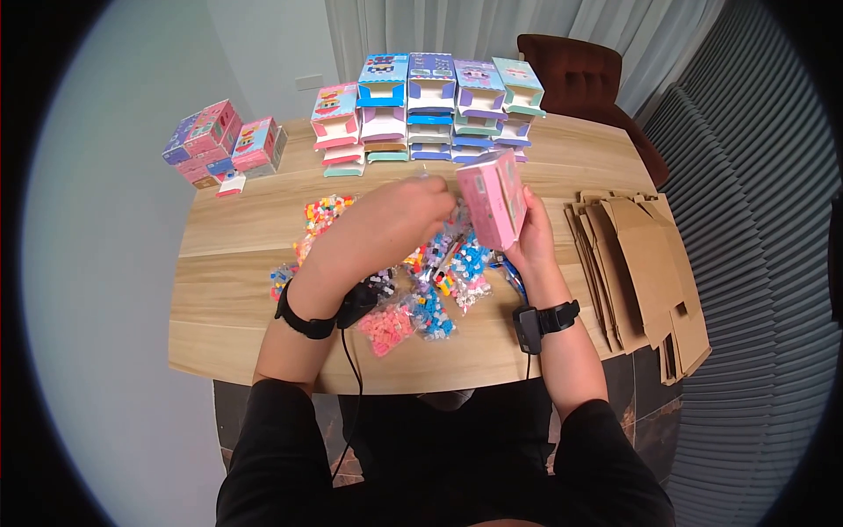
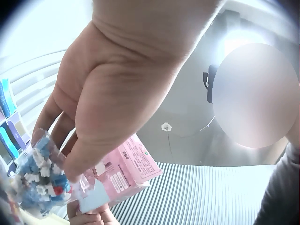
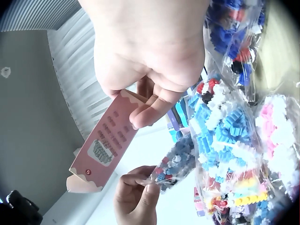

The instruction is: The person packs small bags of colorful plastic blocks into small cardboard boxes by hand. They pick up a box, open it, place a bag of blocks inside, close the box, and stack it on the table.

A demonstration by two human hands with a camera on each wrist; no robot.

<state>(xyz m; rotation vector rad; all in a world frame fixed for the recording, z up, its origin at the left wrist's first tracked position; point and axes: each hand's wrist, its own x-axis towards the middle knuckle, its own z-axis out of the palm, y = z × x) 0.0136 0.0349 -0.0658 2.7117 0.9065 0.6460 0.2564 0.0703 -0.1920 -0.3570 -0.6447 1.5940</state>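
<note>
A pink box (image 1: 493, 200) is gripped in the right hand (image 1: 536, 235), tilted above the table; its open end flap shows in the right wrist view. Beside the box, the left hand (image 1: 399, 215) pinches a clear bag of blue, white and red bricks (image 2: 41, 180), plainly seen in the left wrist view. The right wrist view shows the left fingers (image 3: 138, 197) on the bag's edge and the right hand (image 3: 150, 61) round the pink box (image 3: 108, 143). Bag and box appear apart there.
Bags of coloured bricks (image 1: 386, 327) lie under the hands. Opened boxes (image 1: 384, 79) stand stacked at the back, with more boxes (image 1: 211, 127) at the back left. Flattened brown cardboard (image 1: 645, 255) lies at the right edge. A brown chair (image 1: 571, 70) stands behind.
</note>
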